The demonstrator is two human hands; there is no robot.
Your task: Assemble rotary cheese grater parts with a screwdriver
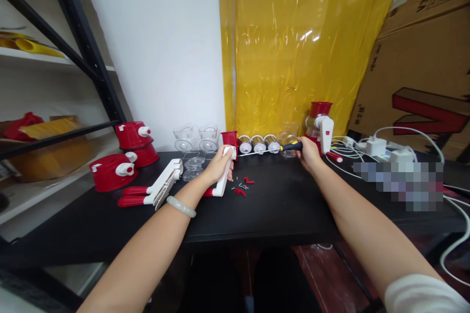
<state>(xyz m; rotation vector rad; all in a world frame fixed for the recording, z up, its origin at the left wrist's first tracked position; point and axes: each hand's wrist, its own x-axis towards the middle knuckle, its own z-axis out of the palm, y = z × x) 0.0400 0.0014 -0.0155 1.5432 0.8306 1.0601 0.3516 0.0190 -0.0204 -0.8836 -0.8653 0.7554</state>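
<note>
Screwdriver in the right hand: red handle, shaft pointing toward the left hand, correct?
Only the colour is wrong: the head view shows the screwdriver in the right hand with a black and yellow handle, its shaft pointing toward the left hand.

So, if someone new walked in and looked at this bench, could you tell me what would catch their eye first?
Probably the shiny yellow sheet hanging behind the black table. Next, the red and white parts: stacked red housings at the table's left, and an upright red-and-white device at the right. Between them, the right hand holds a long screwdriver pointed toward the white crank arm in the left hand.
</note>
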